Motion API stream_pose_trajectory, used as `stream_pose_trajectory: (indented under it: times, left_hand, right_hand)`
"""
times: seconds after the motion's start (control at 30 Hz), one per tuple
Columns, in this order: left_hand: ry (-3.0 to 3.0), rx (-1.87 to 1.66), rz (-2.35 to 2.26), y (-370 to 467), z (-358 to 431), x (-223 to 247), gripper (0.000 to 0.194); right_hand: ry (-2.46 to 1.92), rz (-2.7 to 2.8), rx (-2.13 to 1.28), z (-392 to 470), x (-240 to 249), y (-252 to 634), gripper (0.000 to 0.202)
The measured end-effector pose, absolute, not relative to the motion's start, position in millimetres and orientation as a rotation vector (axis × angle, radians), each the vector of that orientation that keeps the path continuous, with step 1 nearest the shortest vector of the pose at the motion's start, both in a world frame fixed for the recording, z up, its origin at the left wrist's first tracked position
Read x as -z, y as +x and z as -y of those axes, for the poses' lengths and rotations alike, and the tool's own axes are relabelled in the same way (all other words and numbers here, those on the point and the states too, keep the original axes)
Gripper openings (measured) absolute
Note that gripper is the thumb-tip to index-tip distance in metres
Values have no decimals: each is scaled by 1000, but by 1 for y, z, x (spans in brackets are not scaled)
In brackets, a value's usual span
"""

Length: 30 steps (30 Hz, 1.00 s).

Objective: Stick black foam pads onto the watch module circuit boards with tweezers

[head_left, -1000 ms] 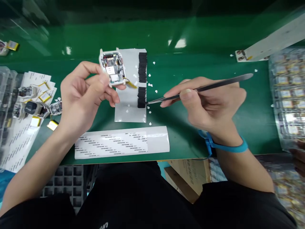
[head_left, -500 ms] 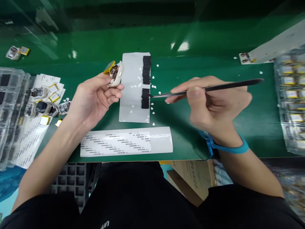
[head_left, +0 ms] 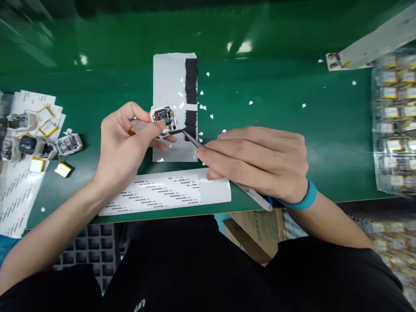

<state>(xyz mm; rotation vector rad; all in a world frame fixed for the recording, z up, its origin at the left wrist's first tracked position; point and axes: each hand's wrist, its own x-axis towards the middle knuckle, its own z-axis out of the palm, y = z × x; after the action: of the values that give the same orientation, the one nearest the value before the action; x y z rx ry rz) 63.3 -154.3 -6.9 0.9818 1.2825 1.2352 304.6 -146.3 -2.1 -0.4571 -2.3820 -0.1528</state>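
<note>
An open white watch case (head_left: 173, 113), its circuit board facing up, is held above the pale backing sheet (head_left: 165, 76), toward its left edge. The left hand (head_left: 123, 136) pinches the case between thumb and fingers, the thumb lying over its near left part; a yellow-edged battery (head_left: 139, 126) shows beside that thumb. The right hand (head_left: 260, 160) has its fingers pressed together around metal tweezers (head_left: 192, 140), whose tips meet a thin black strip (head_left: 177, 131) at the case's lower right edge. Whether the strip touches the case cannot be told.

Two rows of black strips (head_left: 191, 82) line the sheet's right side, and small white pieces (head_left: 250, 102) are scattered on it and on the green work surface (head_left: 260, 82). Nearer the person lies a printed white liner (head_left: 162, 195). A blue wristband (head_left: 308, 197) circles the right wrist. At the far left, more opened watch cases (head_left: 69, 144) and loose batteries (head_left: 63, 170) sit on and beside printed sheets (head_left: 16, 206). At the far right stand a clear tray (head_left: 377, 147) of yellow-edged parts and a white bracket (head_left: 373, 43).
</note>
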Motion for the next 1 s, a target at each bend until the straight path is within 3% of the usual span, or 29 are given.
stream_pose_trajectory:
  times: [0.33,0.83,1.0]
  left_hand:
    - [988,-1277,-1284,74,163,1,24]
    - [1090,-1212,-1322,72,167,6,23]
    - [1160,-1183,-1349,70,169,6,24]
  right_hand:
    - [-325,2444,271,147,4,303,10]
    - [-413,2468,38,150,4,305,15]
    - [-454,2374,-238,153,2,302,14]
